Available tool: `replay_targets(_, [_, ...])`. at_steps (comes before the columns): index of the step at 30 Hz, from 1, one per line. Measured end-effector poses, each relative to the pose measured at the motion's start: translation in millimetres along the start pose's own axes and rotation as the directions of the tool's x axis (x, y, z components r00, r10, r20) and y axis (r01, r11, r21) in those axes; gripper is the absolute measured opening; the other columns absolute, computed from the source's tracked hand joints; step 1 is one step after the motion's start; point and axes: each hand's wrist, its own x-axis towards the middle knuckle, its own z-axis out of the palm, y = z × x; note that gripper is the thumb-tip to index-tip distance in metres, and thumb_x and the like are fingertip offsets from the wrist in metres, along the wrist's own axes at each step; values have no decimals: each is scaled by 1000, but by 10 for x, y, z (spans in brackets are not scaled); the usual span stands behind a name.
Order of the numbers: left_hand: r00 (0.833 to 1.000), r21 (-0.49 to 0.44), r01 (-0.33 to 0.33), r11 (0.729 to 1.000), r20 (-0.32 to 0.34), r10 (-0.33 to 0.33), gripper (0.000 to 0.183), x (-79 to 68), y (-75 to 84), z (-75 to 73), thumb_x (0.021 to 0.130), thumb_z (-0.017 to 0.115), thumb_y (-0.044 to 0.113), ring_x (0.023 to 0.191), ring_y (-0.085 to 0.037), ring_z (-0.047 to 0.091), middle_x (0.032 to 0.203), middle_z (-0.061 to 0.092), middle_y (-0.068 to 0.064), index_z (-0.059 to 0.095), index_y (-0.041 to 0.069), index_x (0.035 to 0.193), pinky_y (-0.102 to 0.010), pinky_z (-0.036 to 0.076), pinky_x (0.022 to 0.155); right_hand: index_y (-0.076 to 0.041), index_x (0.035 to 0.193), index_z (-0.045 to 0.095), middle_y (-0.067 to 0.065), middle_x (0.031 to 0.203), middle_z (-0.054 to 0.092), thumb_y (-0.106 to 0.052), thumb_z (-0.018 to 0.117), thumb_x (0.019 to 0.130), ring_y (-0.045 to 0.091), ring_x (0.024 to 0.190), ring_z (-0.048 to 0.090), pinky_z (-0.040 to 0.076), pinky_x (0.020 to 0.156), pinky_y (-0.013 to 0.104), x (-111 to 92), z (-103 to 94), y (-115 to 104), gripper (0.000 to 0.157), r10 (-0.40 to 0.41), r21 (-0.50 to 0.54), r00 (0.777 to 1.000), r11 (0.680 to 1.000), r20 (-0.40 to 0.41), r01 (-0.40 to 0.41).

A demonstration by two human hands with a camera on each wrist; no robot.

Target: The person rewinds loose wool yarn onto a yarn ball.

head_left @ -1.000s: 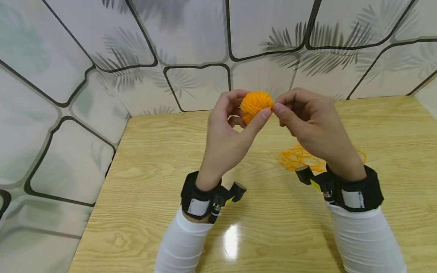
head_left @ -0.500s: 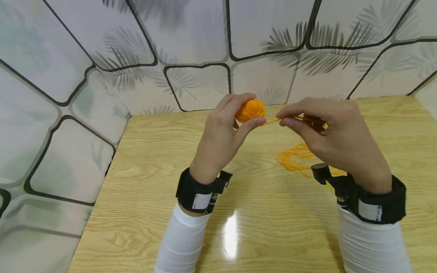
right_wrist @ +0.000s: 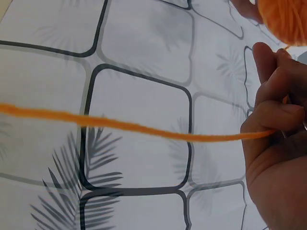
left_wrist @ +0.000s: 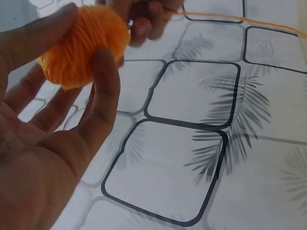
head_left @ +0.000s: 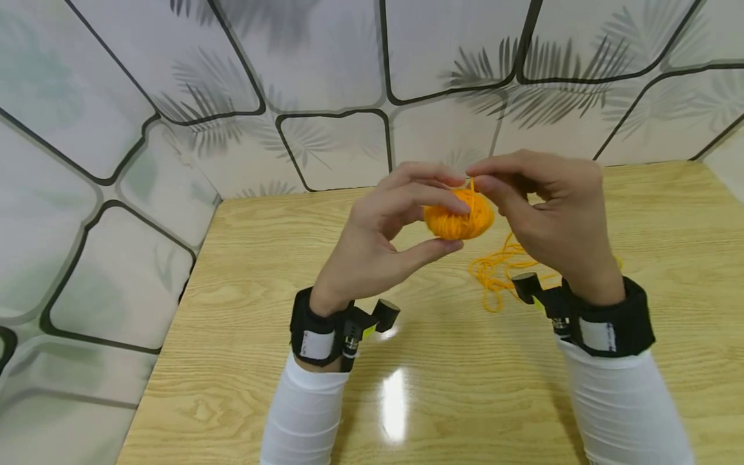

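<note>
My left hand holds a small ball of orange yarn between thumb and fingers, raised above the table. In the left wrist view the wound strands of the ball show between the thumb and a finger. Close by on the right, my right hand pinches the yarn strand between thumb and forefinger at the ball's upper edge. From the curled fingers of that hand, the strand trails away across the right wrist view.
A loose tangle of orange yarn lies on the wooden table below my right hand. Behind the table stands a wall with a leaf and stone-outline pattern. Each wrist wears a black strap with a small camera.
The left hand has turned the ball and moved it slightly right and down. The right hand first drew the strand out to the right, then came back beside the ball's top.
</note>
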Motion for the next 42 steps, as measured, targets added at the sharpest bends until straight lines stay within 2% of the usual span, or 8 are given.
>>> replay_targets(5, [997, -28, -36, 999, -74, 33, 18, 11, 8, 20, 73, 63, -15, 108, -31, 42, 113, 37, -28, 56, -13, 89, -44, 47, 84, 3, 93, 67, 5, 81, 65, 5, 60, 82, 8, 56, 50, 46, 55, 20, -13, 73, -5, 13, 31, 34, 1000, 999, 1, -31])
replay_targets(8, [994, -69, -23, 997, -111, 16, 30, 16, -41, 24, 75, 62, -14, 106, -30, 45, 113, 39, -27, 52, -15, 104, -46, 45, 86, 2, 93, 68, 7, 78, 63, 6, 61, 81, 9, 54, 47, 43, 52, 20, -23, 85, 35, 14, 27, 56, 999, 998, -37, -25])
replay_targets(15, [967, -171, 155, 973, -177, -184, 48, -2, -66, 59, 76, 63, -11, 100, -27, 58, 120, 49, -20, 46, -12, 121, -44, 49, 81, 2, 87, 67, 10, 74, 58, 3, 63, 81, 9, 58, 45, 40, 53, 20, -43, 108, 118, 7, -4, 49, 990, 999, -143, 11])
replay_targets(19, [939, -233, 283, 930, -127, -318, 42, -10, -6, 49, 80, 61, -9, 85, -29, 63, 122, 54, -15, 52, -10, 120, -46, 52, 69, 0, 85, 68, 8, 75, 59, 0, 65, 80, 9, 60, 43, 36, 53, 20, -40, 83, 119, 5, -48, -13, 989, 999, -138, 46])
replay_targets(24, [922, -283, 365, 887, -19, -386, 36, -27, 31, -14, 83, 59, -5, 94, -31, 62, 120, 57, -14, 54, -8, 119, -47, 50, 79, -1, 81, 67, 4, 72, 58, -4, 68, 79, 6, 58, 35, 27, 51, 18, -44, 47, 135, 4, -88, -33, 992, 996, -88, 85])
replay_targets(31, [941, -320, 330, 888, 43, -335, 35, -45, 0, -47, 84, 59, -4, 104, -33, 55, 121, 52, -17, 50, -8, 118, -49, 48, 83, 6, 80, 60, 9, 69, 56, -3, 61, 85, 8, 53, 43, 35, 48, 18, -85, 106, 254, 10, 15, 245, 999, 969, -29, -8])
replay_targets(36, [947, -347, 224, 911, -142, -287, 32, -67, -126, -55, 85, 57, -3, 105, -35, 51, 119, 44, -20, 45, -3, 115, -49, 46, 86, 0, 84, 59, -1, 65, 49, -5, 50, 92, 9, 50, 39, 34, 45, 21, -132, 179, 324, 12, 99, 94, 978, 989, 182, -118])
replay_targets(42, [895, 13, 205, 979, -407, -181, 28, -51, -323, -57, 85, 62, 7, 96, -28, 53, 112, 48, -14, 48, 0, 109, -40, 50, 78, -22, 88, 57, -11, 64, 40, -21, 52, 94, 2, 51, 37, 31, 46, 20, -141, 96, 141, 8, 90, -114, 861, 993, 501, -37])
